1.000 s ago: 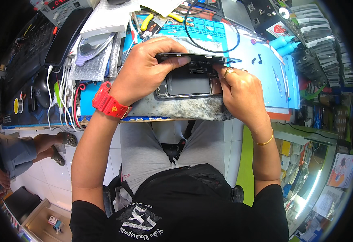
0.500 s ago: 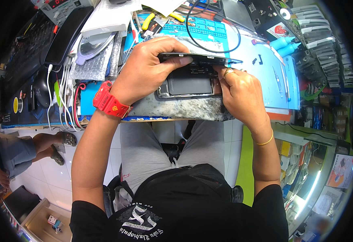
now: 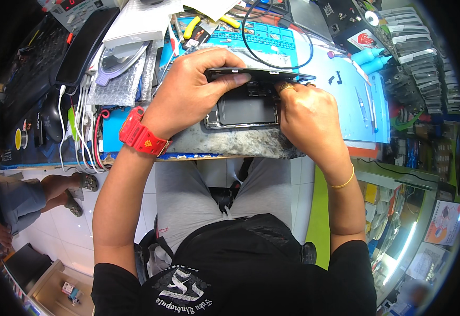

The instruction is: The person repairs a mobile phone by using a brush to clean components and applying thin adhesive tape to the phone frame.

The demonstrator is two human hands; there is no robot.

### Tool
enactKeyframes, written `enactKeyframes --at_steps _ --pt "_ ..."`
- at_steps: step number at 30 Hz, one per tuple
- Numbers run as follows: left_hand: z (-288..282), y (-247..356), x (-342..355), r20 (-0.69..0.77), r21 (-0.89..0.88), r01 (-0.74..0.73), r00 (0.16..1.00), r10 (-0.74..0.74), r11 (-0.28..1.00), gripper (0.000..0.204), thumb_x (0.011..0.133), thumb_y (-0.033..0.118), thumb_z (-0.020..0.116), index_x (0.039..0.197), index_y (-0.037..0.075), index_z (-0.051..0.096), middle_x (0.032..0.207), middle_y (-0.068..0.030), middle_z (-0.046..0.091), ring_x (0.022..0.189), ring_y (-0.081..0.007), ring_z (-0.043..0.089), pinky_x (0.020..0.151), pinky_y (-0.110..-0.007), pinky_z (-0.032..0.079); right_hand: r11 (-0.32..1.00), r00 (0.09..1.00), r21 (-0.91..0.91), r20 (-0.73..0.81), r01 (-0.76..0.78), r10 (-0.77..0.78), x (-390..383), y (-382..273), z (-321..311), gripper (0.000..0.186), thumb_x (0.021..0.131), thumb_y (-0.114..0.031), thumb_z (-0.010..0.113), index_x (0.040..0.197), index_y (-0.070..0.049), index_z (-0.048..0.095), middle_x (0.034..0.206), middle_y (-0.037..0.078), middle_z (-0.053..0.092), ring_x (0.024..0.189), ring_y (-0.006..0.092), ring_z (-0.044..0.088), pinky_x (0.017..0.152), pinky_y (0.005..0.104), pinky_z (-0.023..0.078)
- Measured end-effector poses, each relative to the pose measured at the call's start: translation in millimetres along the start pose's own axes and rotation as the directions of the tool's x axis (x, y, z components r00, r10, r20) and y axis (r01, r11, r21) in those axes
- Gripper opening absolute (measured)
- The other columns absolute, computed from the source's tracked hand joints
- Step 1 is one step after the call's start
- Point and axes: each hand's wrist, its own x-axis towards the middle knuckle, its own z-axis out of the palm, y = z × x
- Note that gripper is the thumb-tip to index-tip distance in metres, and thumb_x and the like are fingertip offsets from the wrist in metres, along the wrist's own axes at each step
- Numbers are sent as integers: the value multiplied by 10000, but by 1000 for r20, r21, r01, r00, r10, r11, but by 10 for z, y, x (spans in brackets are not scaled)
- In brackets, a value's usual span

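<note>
An opened smartphone body (image 3: 247, 111) lies on a grey, stained work mat, its inside facing up with a dark flat battery showing. Tilted up along its far side is the phone's screen panel (image 3: 267, 73), seen nearly edge-on. My left hand (image 3: 198, 87) pinches that panel between thumb and fingers at its left part. At the right end of the phone is my right hand (image 3: 310, 113), with curled fingers reaching in under the panel. Its fingertips are hidden, so what they touch or hold cannot be made out.
Black cable (image 3: 312, 52) loops behind the phone. A blue parts mat (image 3: 251, 38) and yellow-handled pliers (image 3: 191, 27) lie beyond. Screwdrivers (image 3: 375, 113) and blue bottles (image 3: 375, 60) are to the right; white cables (image 3: 82, 131) and a dark phone (image 3: 88, 47) to the left. Another person's legs (image 3: 56, 187) show at left.
My right hand has shifted slightly left and turned, its fingers reaching further in under the screen panel. The left hand keeps its pinch on the panel almost unmoved.
</note>
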Motion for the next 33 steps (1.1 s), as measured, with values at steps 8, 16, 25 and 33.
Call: enactKeyframes --at_steps 8,16,25,33 --pt "-17 12 13 12 -18 -5 1000 5 1000 123 925 28 757 1033 -25 731 977 -54 711 924 -135 658 852 -277 512 979 995 180 42 -93 87 -105 98 -32 221 852 -44 604 1023 -13 742 853 199 735 752 386 713 709 471 569" --pt "-3 9 9 -6 -20 -24 1000 24 1000 137 907 20 755 1031 -35 729 947 -82 716 884 -157 670 823 -296 533 961 995 264 -41 -82 96 -168 132 0 206 865 -62 641 1042 -30 742 900 166 749 782 366 712 732 446 567" --pt "-1 -9 4 -6 -45 16 1000 -16 999 127 923 31 759 1034 -24 730 970 -57 713 917 -133 658 841 -279 519 972 996 232 -62 -48 64 -182 119 9 209 861 -57 647 1045 -45 746 878 148 746 744 357 707 695 445 565" --pt "0 -18 7 3 -52 35 999 -35 998 134 938 56 764 1045 -16 730 990 -40 709 944 -120 650 863 -268 508 978 998 206 -36 -38 46 -127 119 49 219 837 -31 626 1024 -24 739 835 180 730 709 372 701 670 463 564"
